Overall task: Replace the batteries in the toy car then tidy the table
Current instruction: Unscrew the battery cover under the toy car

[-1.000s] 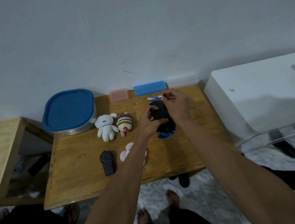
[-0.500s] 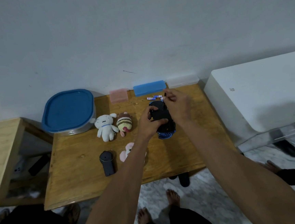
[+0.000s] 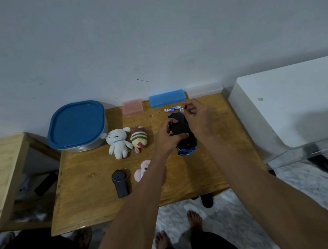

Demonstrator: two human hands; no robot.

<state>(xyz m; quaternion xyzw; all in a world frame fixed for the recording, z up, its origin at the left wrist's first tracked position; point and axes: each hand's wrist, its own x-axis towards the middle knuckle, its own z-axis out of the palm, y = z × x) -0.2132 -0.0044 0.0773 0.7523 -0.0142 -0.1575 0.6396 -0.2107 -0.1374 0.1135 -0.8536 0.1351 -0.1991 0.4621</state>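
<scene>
Head view: toy car (image 3: 181,130) is being held underside-up over the tabletop (image 3: 218,171), long axis running away from the person, blue nose nearest the body. Left hand (image 3: 167,138) is gripping it, fingers curled round its left flank. Right hand (image 3: 197,119) is hovering over the far end, fingers (image 3: 185,108) pinched together around something small; what is being pinched cannot be told. Batteries (image 3: 172,109) are lying on the tabletop just beyond the car and just left of the right fingertips, long axes running left to right, in front of the blue box (image 3: 166,98). Right hand is the nearer one for a pick. Against the earlier frames, the right hand is being lifted slightly off the car; car and batteries are lying unchanged. Plush toys (image 3: 119,141) and black remote (image 3: 120,182) are lying untouched at the left.
</scene>
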